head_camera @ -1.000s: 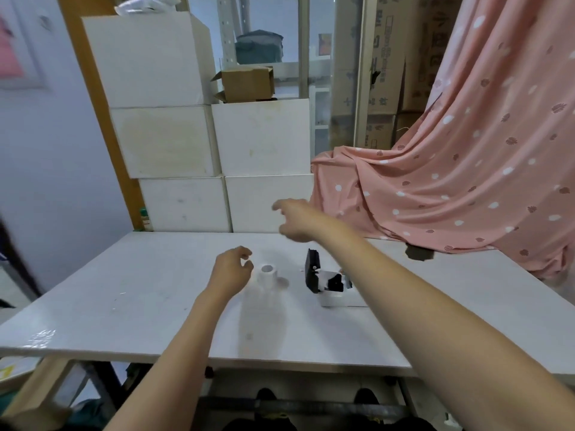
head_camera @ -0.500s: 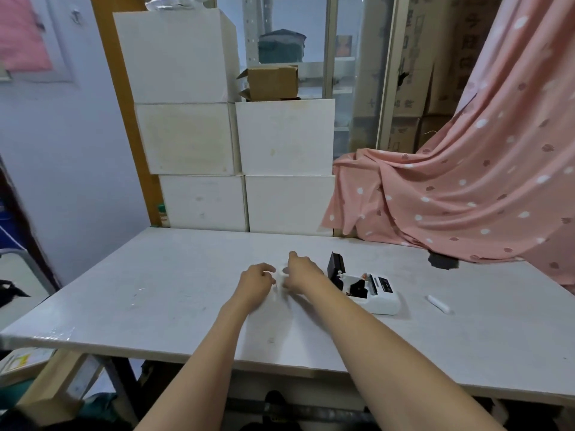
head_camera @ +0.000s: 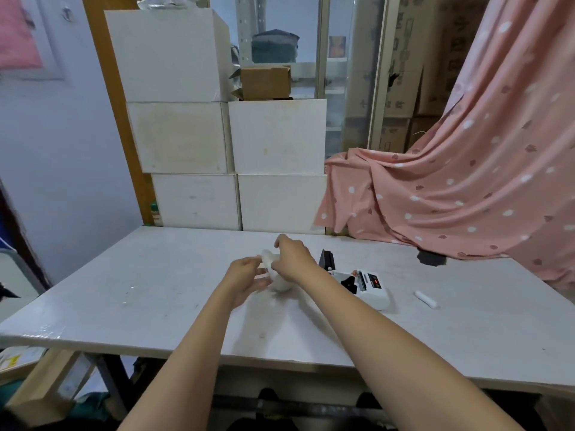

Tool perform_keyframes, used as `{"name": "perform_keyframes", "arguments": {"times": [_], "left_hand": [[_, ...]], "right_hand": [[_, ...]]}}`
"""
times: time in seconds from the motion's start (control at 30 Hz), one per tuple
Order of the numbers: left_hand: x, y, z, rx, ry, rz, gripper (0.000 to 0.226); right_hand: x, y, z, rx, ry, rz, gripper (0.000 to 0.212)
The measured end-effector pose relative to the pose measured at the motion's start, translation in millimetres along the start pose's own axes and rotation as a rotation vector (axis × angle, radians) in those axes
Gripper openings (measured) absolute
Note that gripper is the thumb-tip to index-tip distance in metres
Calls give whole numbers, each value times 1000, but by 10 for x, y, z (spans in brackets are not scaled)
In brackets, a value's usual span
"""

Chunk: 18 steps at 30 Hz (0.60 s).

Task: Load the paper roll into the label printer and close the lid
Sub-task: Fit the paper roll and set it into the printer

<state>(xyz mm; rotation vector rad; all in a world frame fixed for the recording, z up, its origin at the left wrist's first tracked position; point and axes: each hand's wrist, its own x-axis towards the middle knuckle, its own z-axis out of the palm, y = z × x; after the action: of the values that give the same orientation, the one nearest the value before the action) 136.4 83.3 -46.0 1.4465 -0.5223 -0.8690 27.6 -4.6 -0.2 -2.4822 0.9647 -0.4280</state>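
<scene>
A white paper roll (head_camera: 273, 270) is held between both hands just above the middle of the white table (head_camera: 155, 293). My left hand (head_camera: 245, 273) cups it from the left. From the right, my right hand (head_camera: 292, 259) pinches its top end. The small white label printer (head_camera: 370, 289) lies on the table just right of my right wrist, its black lid (head_camera: 326, 259) standing open. My right forearm hides part of the printer's open bay.
A small white cylinder (head_camera: 425, 299) lies on the table right of the printer. Stacked white boxes (head_camera: 236, 144) stand behind the table's far edge. A pink dotted cloth (head_camera: 451, 188) drapes over the back right, touching the table.
My right hand came down from mid-air to the roll. Both hands closed on the roll and lifted it slightly off the table. The camera view shifted left and nearer.
</scene>
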Motion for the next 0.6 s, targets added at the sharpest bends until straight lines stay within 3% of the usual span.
{"name": "perform_keyframes", "arguments": {"times": [0.23,0.4,0.6], "left_hand": [[50,-170,89,56,55,-50,30],[59,-136,85,337,94,5,19],[-6,-86,58,591,125,70,30]], "right_hand": [[-64,202,122,-123,-147,73,32],[-11,101,190,-132,-183,119,35],[43,68,300,-133,-182,150,39]]}}
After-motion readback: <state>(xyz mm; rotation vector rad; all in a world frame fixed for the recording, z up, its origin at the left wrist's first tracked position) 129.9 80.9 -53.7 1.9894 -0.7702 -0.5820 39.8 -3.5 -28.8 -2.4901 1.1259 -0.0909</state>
